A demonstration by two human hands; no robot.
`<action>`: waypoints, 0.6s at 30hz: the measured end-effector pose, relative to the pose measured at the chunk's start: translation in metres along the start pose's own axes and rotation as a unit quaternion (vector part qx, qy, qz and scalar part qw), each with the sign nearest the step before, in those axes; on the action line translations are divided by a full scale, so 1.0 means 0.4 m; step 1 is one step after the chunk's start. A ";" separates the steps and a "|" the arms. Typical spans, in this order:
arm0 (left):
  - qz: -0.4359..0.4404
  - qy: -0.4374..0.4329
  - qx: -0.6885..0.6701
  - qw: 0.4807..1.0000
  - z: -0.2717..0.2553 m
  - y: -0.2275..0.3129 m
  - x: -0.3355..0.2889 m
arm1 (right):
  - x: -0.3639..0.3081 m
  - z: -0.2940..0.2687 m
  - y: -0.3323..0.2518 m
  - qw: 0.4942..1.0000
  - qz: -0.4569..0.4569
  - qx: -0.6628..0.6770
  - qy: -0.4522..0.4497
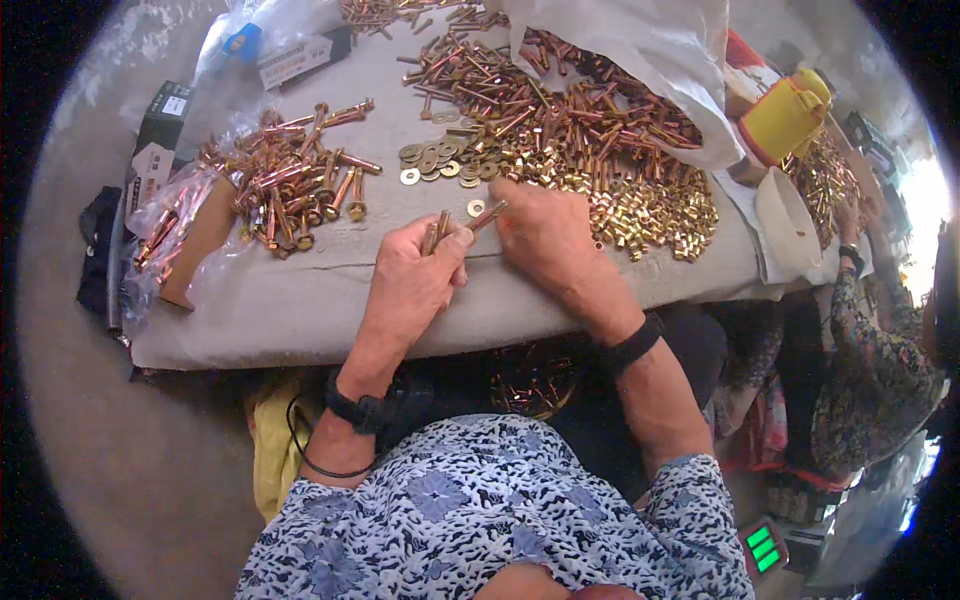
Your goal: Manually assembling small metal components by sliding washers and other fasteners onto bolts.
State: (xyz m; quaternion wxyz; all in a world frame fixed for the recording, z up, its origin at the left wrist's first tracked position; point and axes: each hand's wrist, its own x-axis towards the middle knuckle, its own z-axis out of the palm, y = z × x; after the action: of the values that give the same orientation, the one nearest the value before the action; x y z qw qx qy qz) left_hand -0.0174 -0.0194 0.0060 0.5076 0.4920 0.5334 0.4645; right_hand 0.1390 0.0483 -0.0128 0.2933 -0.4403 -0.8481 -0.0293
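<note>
My left hand (412, 278) is closed around several copper-coloured bolts (487, 217), one of which points right toward my other hand. At that bolt's tip, my right hand (548, 235) has its fingers bent together; whatever is between them is hidden. A single washer (476, 208) lies on the cloth just beyond the bolts. Past it sits a heap of flat washers (432, 160). Small brass-coloured sleeves or nuts (655, 222) are piled to the right of my right hand. On the left lie bolts fitted with washers and nuts (290, 190).
Loose bolts (480, 75) cover the table's far side, beside a white sack (640, 50). Plastic bags and a dark box (160, 130) stand at left. A yellow jug (785, 115) is at right, near another person's hand (848, 215). The cloth-covered table (260, 330) ends before me.
</note>
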 end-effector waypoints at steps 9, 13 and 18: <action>-0.005 0.008 0.046 0.999 0.005 0.007 0.000 | -0.038 -0.049 0.009 0.924 0.160 0.332 0.100; 0.015 -0.005 0.112 0.994 0.006 0.003 0.004 | -0.054 -0.089 -0.010 0.861 0.181 0.476 0.017; 0.034 -0.020 0.131 0.991 0.008 0.011 -0.002 | -0.067 -0.073 0.005 0.877 0.110 0.466 0.020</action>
State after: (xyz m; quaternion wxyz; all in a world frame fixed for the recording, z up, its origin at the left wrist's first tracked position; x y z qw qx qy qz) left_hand -0.0141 -0.0198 0.0102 0.4332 0.5809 0.5626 0.3979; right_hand 0.1660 0.0208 -0.0031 0.4833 -0.3427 -0.7032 0.3931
